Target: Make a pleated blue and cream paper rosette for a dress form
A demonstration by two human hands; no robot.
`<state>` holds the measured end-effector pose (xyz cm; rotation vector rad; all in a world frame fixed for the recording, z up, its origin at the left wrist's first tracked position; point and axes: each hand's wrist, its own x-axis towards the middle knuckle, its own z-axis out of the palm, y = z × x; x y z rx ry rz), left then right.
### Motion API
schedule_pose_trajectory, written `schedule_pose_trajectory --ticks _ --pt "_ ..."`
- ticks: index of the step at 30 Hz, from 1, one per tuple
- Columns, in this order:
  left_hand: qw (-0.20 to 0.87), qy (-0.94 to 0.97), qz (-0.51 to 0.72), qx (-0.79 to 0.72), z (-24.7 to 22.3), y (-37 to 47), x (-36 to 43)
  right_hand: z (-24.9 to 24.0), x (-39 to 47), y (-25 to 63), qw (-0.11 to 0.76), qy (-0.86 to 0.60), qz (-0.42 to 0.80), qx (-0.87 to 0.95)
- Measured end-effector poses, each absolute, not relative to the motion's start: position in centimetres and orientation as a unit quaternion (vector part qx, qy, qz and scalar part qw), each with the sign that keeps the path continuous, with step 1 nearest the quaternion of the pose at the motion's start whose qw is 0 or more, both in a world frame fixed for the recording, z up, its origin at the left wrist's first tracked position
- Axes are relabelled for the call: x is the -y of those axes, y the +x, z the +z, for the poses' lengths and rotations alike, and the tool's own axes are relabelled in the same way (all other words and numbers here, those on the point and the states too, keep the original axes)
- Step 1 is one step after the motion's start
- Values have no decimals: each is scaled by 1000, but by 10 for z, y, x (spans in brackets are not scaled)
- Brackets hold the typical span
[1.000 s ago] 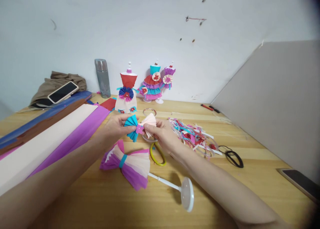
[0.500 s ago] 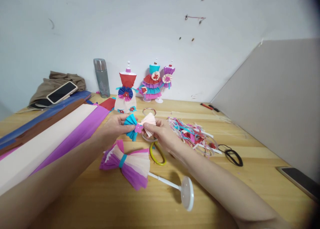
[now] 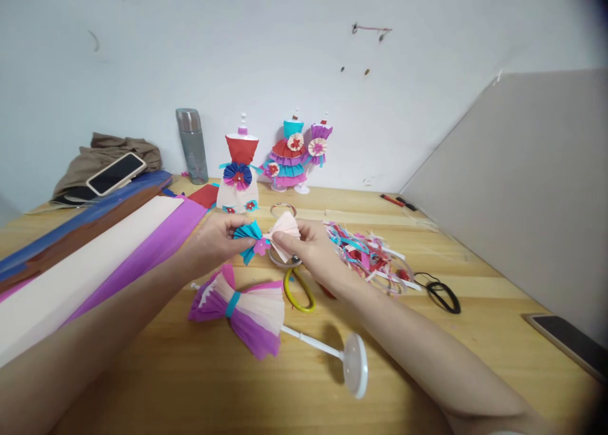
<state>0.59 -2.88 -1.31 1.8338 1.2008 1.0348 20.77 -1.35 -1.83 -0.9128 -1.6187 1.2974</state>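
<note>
Head view: fingers closed, the left hand (image 3: 211, 240) pinches the blue end of a pleated bow (image 3: 266, 236), the right hand (image 3: 317, 248) its cream end — above the table (image 3: 213, 394), beyond the purple-and-cream dress (image 3: 254, 308).

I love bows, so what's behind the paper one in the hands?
Behind the blue-and-cream paper bow, one curved rim peeks out below and another above. The bow and right hand cover what's between, so I can't tell if it's one ring.
</note>
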Motion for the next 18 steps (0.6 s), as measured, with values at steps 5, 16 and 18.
schedule_pose_trajectory --ticks 5,16,18 --pt "251 773 352 -465 -4 7 34 -13 16 211 404 -355 402 741" --pt "166 875 227 -394 15 9 45 -7 21 213 320 -381 580 646" --pt "188 862 252 -398 15 8 44 -8 20 213 325 -370 618 613"
